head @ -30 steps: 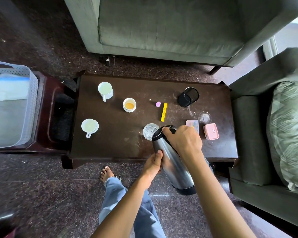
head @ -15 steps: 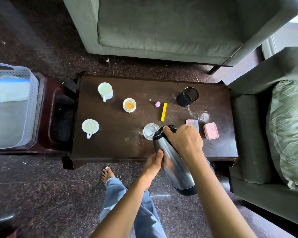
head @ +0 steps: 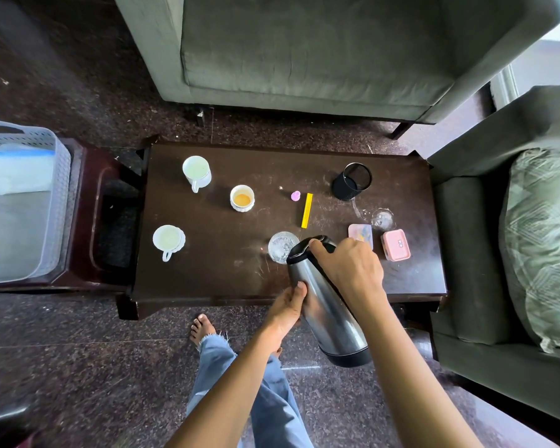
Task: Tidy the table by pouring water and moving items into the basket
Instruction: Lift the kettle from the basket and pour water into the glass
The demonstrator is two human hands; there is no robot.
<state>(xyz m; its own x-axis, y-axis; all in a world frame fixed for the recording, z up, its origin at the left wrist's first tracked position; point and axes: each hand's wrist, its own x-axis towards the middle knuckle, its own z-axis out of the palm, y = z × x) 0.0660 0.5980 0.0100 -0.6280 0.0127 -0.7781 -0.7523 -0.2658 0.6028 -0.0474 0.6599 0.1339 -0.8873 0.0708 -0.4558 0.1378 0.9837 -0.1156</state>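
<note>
A steel flask (head: 328,313) with a black top is tilted, its spout over a clear glass (head: 281,246) on the dark table (head: 227,273). My right hand (head: 349,270) grips the flask near its top, at the handle side. From below, my left hand (head: 286,310) holds the flask's body, thumb up against the steel. The pale mesh basket (head: 59,202) stands on a side stand at the far left, with a white and blue pack inside.
On the table stand two white cups (head: 197,172) (head: 168,240), a small cup of orange liquid (head: 242,197), a black mesh pen cup (head: 352,181), a yellow stick (head: 306,210), a pink bit (head: 295,195), a second glass (head: 382,218), two pink boxes (head: 395,245) (head: 360,233). Sofas flank the far and right sides.
Both hands keep the same hold on the tilted flask over the glass. The view has shifted only slightly.
</note>
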